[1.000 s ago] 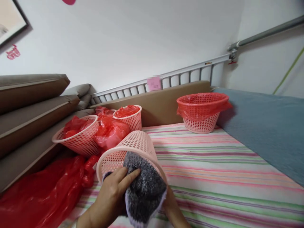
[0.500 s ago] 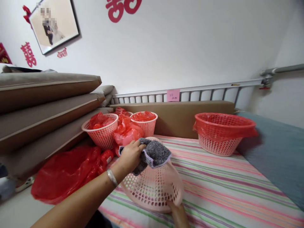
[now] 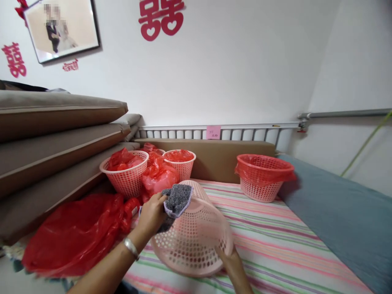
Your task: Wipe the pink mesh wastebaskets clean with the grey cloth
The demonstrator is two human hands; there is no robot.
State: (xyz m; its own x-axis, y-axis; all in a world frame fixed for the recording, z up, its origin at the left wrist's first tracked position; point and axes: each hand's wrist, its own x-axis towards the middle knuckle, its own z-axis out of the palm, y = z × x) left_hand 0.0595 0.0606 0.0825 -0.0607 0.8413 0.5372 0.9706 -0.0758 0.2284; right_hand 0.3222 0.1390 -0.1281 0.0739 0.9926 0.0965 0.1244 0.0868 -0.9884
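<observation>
Left grip (image 3: pixel 155 210) clenching gray cloth (image 3: pixel 178 199), striped sheet (image 3: pixel 263 228), white wall (image 3: pixel 245 61), radiator (image 3: pixel 260 134)

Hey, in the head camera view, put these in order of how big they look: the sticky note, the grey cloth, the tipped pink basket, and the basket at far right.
1. Tipped pink basket
2. Far-right basket
3. Grey cloth, partly hidden
4. Sticky note
</observation>
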